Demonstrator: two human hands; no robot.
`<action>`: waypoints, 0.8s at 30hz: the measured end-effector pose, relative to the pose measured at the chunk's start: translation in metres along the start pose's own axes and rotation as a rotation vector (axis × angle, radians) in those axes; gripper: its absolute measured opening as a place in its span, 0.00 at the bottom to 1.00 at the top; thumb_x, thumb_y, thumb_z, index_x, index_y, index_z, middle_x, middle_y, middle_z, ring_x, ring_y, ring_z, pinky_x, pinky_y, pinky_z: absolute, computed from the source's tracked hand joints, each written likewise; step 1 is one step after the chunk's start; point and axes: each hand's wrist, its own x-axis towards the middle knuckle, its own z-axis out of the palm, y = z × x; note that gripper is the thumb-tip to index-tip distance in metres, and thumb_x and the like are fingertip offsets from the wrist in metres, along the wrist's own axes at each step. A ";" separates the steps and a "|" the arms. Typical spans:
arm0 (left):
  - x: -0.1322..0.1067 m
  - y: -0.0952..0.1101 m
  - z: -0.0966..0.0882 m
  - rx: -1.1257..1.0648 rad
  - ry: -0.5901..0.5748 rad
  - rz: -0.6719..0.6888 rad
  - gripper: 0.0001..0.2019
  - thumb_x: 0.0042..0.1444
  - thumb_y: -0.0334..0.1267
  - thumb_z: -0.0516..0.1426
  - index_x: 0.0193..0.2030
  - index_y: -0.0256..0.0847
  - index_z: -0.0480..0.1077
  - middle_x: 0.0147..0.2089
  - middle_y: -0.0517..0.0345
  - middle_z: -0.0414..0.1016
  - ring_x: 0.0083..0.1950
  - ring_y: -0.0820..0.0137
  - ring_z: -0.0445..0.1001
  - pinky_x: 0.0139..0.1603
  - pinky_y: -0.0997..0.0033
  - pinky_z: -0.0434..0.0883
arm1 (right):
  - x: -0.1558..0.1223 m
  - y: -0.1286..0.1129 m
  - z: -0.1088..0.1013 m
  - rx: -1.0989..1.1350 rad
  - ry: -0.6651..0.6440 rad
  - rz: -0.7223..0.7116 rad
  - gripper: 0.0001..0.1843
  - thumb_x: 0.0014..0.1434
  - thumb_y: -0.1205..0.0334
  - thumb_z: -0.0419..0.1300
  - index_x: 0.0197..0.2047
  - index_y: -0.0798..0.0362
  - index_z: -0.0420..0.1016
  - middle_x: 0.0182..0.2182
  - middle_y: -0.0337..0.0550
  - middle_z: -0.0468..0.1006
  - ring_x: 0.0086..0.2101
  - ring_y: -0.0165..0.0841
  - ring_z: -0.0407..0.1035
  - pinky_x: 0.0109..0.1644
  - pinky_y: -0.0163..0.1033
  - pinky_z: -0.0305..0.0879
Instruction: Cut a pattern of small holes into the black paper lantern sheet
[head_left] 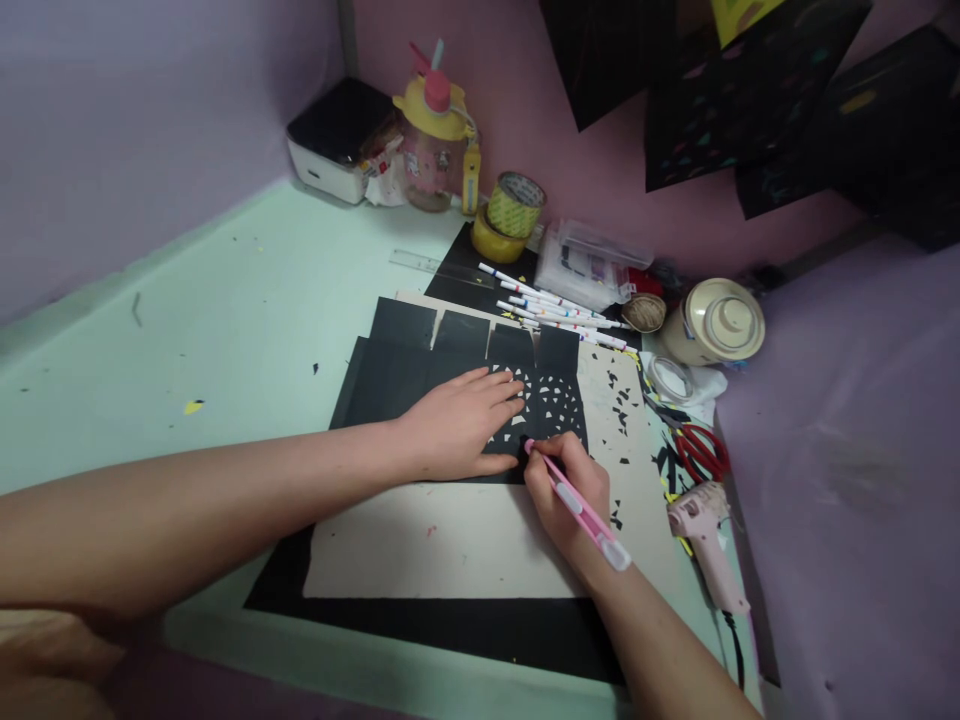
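My left hand (pixel 469 425) lies flat on a sheet of black paper (pixel 397 400), fingers spread. Many small cut-out holes run through the paper's right part, and flaps stand along its far edge. In my right hand (pixel 574 490) is a pink craft knife (pixel 581 508), gripped like a pen. Its tip points at the paper just right of my left fingers; the blade is too small to make out. Under the black paper is a pale board (pixel 442 550), with small black scraps (pixel 621 415) on its right side. A larger black sheet (pixel 420 625) lies beneath the board.
Behind the paper lie several white markers (pixel 559 305), tape rolls (pixel 516 205), a clear plastic box (pixel 581 262) and a drinking bottle (pixel 433 150). At the right are a lidded jar (pixel 716 322), red-handled scissors (pixel 701 452) and a corded glue gun (pixel 709 545). Black sheets (pixel 742 110) hang above.
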 end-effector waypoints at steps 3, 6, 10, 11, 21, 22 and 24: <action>0.000 0.000 0.001 -0.001 0.002 0.001 0.32 0.59 0.55 0.54 0.63 0.33 0.63 0.69 0.46 0.58 0.71 0.58 0.52 0.71 0.58 0.47 | 0.001 -0.001 -0.001 -0.009 -0.013 -0.007 0.05 0.58 0.66 0.57 0.30 0.51 0.67 0.21 0.34 0.70 0.20 0.27 0.64 0.26 0.32 0.60; 0.000 -0.001 0.001 0.002 0.002 -0.001 0.32 0.59 0.55 0.54 0.63 0.34 0.63 0.69 0.46 0.58 0.72 0.58 0.52 0.71 0.57 0.48 | 0.001 0.000 -0.002 0.010 -0.030 -0.013 0.05 0.58 0.67 0.56 0.30 0.50 0.66 0.22 0.34 0.71 0.21 0.27 0.64 0.26 0.32 0.60; 0.000 -0.001 0.000 0.004 0.002 0.001 0.32 0.59 0.56 0.53 0.63 0.33 0.63 0.69 0.46 0.59 0.71 0.58 0.52 0.71 0.58 0.48 | 0.000 0.003 -0.001 0.049 -0.033 -0.004 0.05 0.57 0.68 0.57 0.30 0.51 0.65 0.22 0.34 0.71 0.21 0.26 0.63 0.27 0.31 0.59; 0.000 -0.001 0.000 0.006 0.003 0.001 0.32 0.59 0.56 0.53 0.63 0.34 0.63 0.69 0.46 0.59 0.71 0.58 0.52 0.71 0.58 0.48 | -0.001 0.004 -0.001 0.057 -0.028 0.001 0.05 0.57 0.68 0.57 0.30 0.51 0.66 0.22 0.34 0.71 0.21 0.26 0.63 0.26 0.31 0.59; 0.000 -0.001 0.000 0.007 -0.003 0.002 0.33 0.59 0.56 0.53 0.63 0.33 0.63 0.69 0.46 0.58 0.71 0.58 0.52 0.71 0.58 0.48 | -0.001 0.004 -0.001 0.096 -0.032 0.028 0.06 0.57 0.68 0.58 0.30 0.51 0.66 0.22 0.33 0.69 0.20 0.26 0.61 0.26 0.32 0.58; 0.000 -0.001 0.000 0.007 -0.004 0.004 0.33 0.59 0.56 0.53 0.63 0.33 0.63 0.69 0.46 0.58 0.71 0.58 0.52 0.71 0.57 0.48 | -0.001 0.004 -0.001 0.106 -0.036 0.029 0.06 0.57 0.68 0.58 0.29 0.51 0.65 0.22 0.33 0.69 0.21 0.26 0.61 0.26 0.32 0.58; 0.000 -0.002 0.000 0.007 -0.005 0.005 0.33 0.59 0.56 0.53 0.63 0.33 0.63 0.69 0.46 0.58 0.71 0.58 0.52 0.71 0.57 0.48 | -0.002 0.005 -0.001 0.117 -0.015 0.038 0.06 0.58 0.68 0.58 0.30 0.51 0.66 0.23 0.34 0.70 0.21 0.26 0.62 0.26 0.32 0.59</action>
